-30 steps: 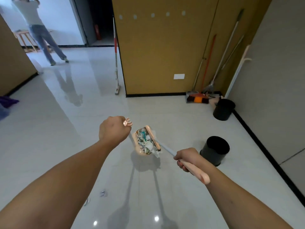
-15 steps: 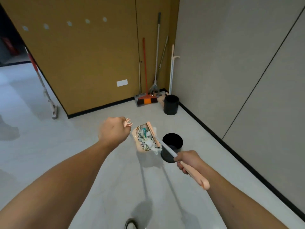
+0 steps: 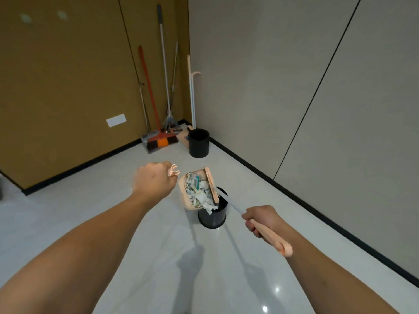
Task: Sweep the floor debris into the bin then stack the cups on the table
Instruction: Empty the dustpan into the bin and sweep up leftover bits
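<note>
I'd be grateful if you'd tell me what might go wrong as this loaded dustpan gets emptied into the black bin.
1. The dustpan is heaped with paper scraps, some already overhanging its lower edge; tipping may drop them beside the near bin, whose mouth looks barely wider than the pan.
2. The broom, held by the right hand, crosses the bin's mouth and may nudge the bin.
3. The left hand grips the dustpan handle only at its top, so the pan could swing.

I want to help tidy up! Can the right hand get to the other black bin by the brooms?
Probably not from here. The right hand grips the broom handle, and that far bin stands well beyond it in the corner, though open floor lies between.
</note>
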`<state>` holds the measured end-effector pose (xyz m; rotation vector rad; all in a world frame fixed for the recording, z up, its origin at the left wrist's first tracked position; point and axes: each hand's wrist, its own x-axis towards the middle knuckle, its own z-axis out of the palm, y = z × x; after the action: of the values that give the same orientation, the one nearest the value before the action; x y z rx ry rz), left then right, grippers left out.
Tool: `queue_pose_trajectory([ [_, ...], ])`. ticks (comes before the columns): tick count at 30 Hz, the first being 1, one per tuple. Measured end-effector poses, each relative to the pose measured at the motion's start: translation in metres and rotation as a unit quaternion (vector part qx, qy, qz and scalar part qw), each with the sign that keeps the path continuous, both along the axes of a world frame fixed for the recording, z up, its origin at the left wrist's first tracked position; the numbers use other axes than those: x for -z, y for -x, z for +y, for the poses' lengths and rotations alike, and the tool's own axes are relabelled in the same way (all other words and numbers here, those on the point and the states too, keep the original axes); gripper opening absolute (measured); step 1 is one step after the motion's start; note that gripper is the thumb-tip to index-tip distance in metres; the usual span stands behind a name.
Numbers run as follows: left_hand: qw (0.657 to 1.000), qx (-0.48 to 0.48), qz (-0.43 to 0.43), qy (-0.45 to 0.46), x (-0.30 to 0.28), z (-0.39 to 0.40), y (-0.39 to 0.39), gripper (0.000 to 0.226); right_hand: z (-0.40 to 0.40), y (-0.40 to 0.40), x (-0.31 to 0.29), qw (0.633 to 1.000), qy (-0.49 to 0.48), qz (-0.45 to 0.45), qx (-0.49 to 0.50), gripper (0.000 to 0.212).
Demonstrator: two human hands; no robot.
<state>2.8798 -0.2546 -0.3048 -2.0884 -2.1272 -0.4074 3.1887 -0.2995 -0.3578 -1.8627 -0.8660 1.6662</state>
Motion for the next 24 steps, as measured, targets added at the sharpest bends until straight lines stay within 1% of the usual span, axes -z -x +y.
queue_pose_trajectory([
  [10, 0.998, 0.027, 0.05, 0.01, -0.003, 0.049, 0.001, 0.022, 0.051, -0.001, -0.036, 0.999, -0.018, -0.034, 0.016, 0.008],
  [16, 0.996, 0.044, 0.07, 0.016, -0.003, 0.067, -0.013, 0.021, 0.076, -0.01, -0.028, 0.999, -0.015, -0.036, 0.028, 0.009],
  [24, 0.992, 0.062, 0.104, 0.016, 0.005, 0.081, -0.032, 0.022, 0.088, -0.023, -0.017, 0.999, -0.003, -0.02, 0.029, 0.012],
])
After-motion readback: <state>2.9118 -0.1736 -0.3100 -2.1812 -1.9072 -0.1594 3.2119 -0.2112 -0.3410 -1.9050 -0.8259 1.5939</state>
